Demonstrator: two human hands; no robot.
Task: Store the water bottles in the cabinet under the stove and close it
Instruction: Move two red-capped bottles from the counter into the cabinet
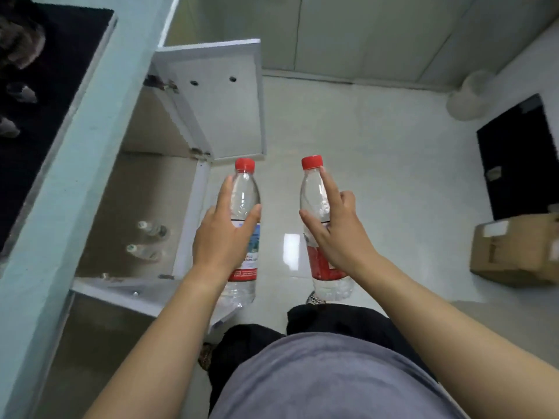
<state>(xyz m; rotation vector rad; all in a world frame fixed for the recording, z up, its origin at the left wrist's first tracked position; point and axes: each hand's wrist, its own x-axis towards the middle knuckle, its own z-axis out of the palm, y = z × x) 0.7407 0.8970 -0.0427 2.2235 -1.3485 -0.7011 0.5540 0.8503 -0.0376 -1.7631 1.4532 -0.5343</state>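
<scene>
I hold two clear water bottles with red caps and red labels, one in each hand, above the floor. My left hand (pixel 222 237) grips the left bottle (pixel 245 192) around its middle. My right hand (pixel 335 234) grips the right bottle (pixel 311 189), with a finger stretched up its neck. To the left the cabinet (pixel 133 207) under the dark stove top (pixel 42 95) stands open. Its far door (pixel 223 98) swings out toward the room, and a near door (pixel 121 294) is open too. Two bottles (pixel 149 240) lie inside on the cabinet floor.
The pale green counter edge (pixel 90 146) runs diagonally at the left. A cardboard box (pixel 517 249) and a black panel (pixel 520 158) sit on the floor at the right, with a white round object (pixel 472 95) behind them. Glossy tile floor lies between.
</scene>
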